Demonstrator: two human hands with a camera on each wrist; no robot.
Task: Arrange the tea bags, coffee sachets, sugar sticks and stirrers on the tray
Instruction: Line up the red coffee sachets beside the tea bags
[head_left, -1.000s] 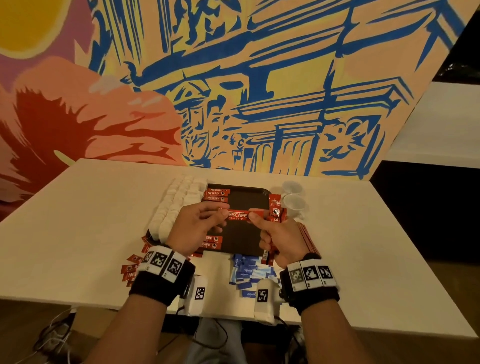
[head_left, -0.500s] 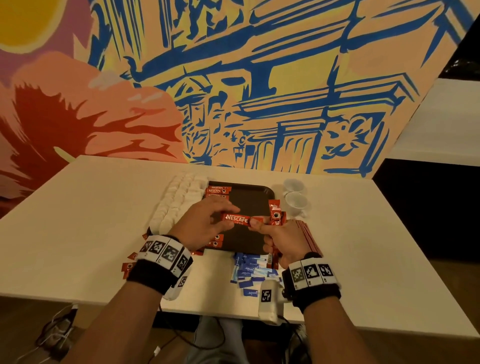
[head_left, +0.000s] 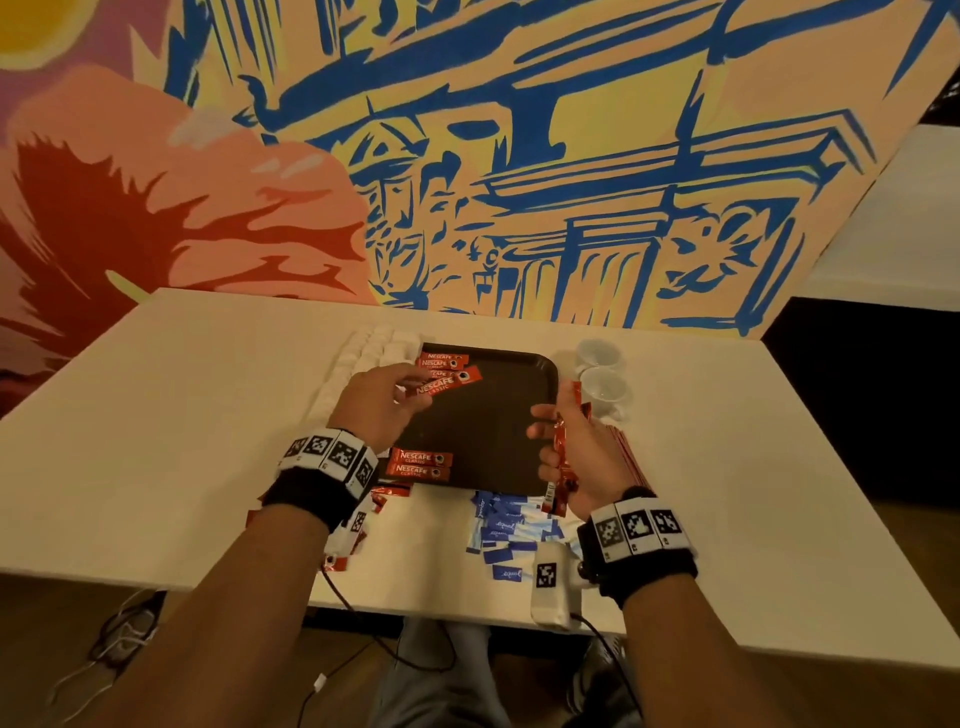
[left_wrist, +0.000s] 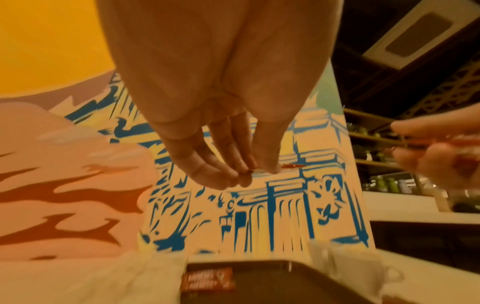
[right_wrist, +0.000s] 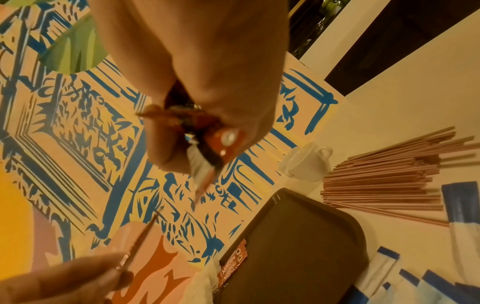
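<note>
We pinch one coffee sachet (head_left: 445, 383) by its near end in our left hand (head_left: 382, 410), thumb against fingertips, and hold it tilted above the far left part of the tray (head_left: 498, 441). This end grip leaves most of the sachet free, so we judge it can be lowered flat alongside the placed sachets (head_left: 441, 361) at the far left corner. More placed sachets lie as a near pair (head_left: 420, 464) along the tray's left edge, which suggests a column is being built there.

Our right hand (head_left: 582, 457) is curled around a bundle of spare sachets (head_left: 563, 457), held upright over the tray's right rim. We judge it serves as the supply, feeding one sachet at a time to the left hand.

The remaining stock waits on the worktop (head_left: 182, 415):
- white tea bags (head_left: 363, 358) left of the tray;
- blue sugar sticks (head_left: 501, 530) at its near edge;
- stirrers (right_wrist: 389, 176) to its right, beside two white cups (head_left: 602, 379).

Most of the tray is bare, so we judge the task at an early stage.
</note>
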